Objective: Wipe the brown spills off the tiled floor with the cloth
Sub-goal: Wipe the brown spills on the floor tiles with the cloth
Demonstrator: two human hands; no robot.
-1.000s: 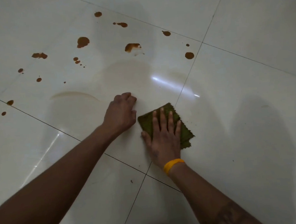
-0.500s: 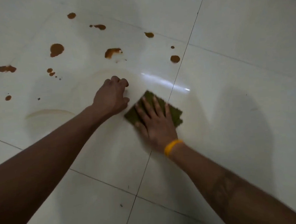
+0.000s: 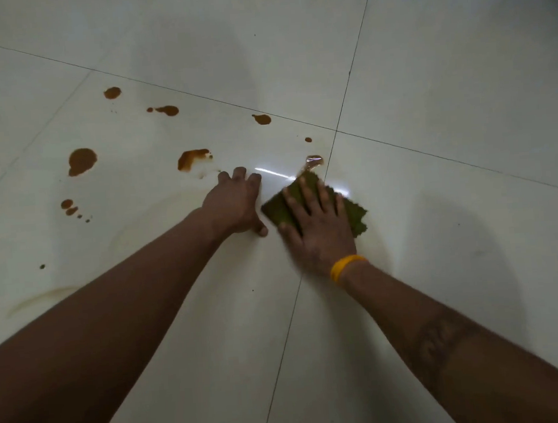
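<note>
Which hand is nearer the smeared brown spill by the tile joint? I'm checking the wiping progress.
Right. The right hand presses the cloth, whose far corner touches that spill; the left hand rests on the floor farther left.

Indoor room, likely a home, glossy white tiled floor (image 3: 428, 101), thin grout lines

The floor (image 3: 443, 77) is made of large, pale, glazed tiles, smooth and glossy enough to mirror a streak of white light, with thin dark grout lines between them. Brown spills (image 3: 82, 161) sit on the tiles as wet, shiny blobs, and a thin, dull brownish film shows where the liquid has been smeared. The cloth (image 3: 357, 214) is a matt, olive-green fabric with a coarse weave and ragged, frayed edges, and the wristband (image 3: 344, 268) looks like smooth yellow rubber or plastic.
</note>
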